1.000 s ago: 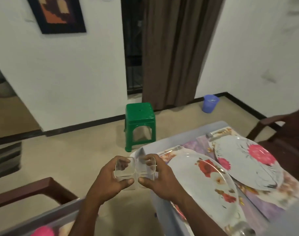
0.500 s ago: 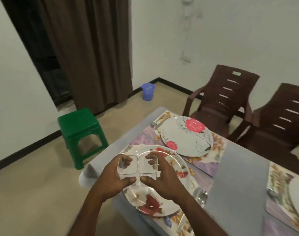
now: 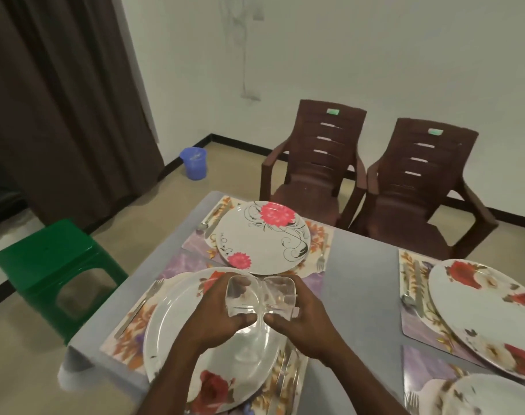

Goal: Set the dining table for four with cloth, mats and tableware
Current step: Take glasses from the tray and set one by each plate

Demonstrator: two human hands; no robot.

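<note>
My left hand grips a clear square glass and my right hand grips a second clear glass beside it, the two touching. Both are held above a large red-flowered plate on a floral mat at the table's near left corner. A pink-flowered plate lies on its own mat behind it. A grey cloth covers the table. Two more flowered plates lie on mats at the right. Cutlery flanks the plates.
Two brown plastic chairs stand at the table's far side. A green stool is on the floor at the left. A blue bucket sits by the brown curtain.
My view has swung right from the floor and stool to the table. Both hands have carried the two glasses over the near left plate.
</note>
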